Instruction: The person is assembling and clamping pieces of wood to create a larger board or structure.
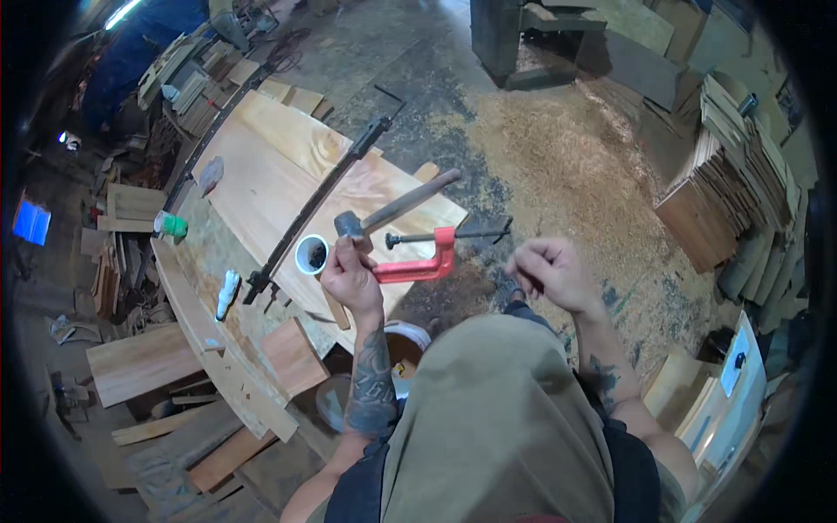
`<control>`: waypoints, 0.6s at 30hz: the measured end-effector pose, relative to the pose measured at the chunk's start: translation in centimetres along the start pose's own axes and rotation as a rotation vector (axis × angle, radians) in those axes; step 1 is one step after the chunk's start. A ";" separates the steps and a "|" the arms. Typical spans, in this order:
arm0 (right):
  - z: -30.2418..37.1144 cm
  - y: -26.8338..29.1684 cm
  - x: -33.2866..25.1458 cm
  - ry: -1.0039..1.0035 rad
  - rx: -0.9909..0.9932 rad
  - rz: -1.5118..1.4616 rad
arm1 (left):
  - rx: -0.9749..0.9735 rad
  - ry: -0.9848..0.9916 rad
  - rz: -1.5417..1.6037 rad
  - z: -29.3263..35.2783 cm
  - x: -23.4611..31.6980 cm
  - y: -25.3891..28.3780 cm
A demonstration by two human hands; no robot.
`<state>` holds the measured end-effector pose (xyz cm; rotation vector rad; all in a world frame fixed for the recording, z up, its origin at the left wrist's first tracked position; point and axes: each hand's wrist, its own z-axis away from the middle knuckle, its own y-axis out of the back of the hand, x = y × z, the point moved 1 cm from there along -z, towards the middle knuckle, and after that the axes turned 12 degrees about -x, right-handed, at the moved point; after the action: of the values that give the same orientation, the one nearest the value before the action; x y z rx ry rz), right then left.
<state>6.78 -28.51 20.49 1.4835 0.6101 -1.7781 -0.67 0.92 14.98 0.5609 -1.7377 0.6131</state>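
Observation:
My left hand (351, 277) grips a red C-clamp (429, 268) by its frame, raised over the near edge of a glued-up wood panel (248, 161). The clamp's dark screw points right, its cross handle a little short of my right hand (551, 275). That hand is loosely curled, and I see nothing in it. Behind the clamp, a hammer (410, 202) with a dark head lies on the panel. A white cup (311, 254) with dark contents stands left of my left hand. A long black bar clamp (324, 190) crosses the panel.
A white bottle (227, 295) and a green-and-white container (171, 225) stand on the bench at left. Wood offcuts (144, 362) lie at lower left. A bucket (406, 336) is close by my left forearm. Sawdust (567, 157) covers the floor; stacked boards (711, 196) stand at right.

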 end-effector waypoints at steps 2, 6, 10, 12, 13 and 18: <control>0.2 0.1 2.0 -0.098 -0.076 -0.257 | 0.041 -0.007 0.067 -0.1 -0.2 -0.4; -1.9 0.3 3.0 -0.128 0.016 -0.952 | -0.020 -0.017 0.084 0.2 0.1 -0.6; -1.7 3.3 1.6 -0.019 -0.074 -0.544 | -0.027 -0.009 0.118 0.2 0.2 -0.6; -1.7 3.5 1.1 0.008 -0.037 -0.622 | -0.045 -0.023 0.172 0.0 0.3 -0.4; -1.7 3.4 1.4 0.089 0.005 -0.535 | -0.106 -0.022 0.104 0.3 0.3 -0.1; 0.6 1.6 -1.2 0.246 0.149 -0.256 | -0.129 -0.031 -0.022 1.9 0.7 -1.1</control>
<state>7.75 -29.70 21.91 1.8111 0.8381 -1.8802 -1.49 -1.14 15.40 0.5004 -1.7837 0.4757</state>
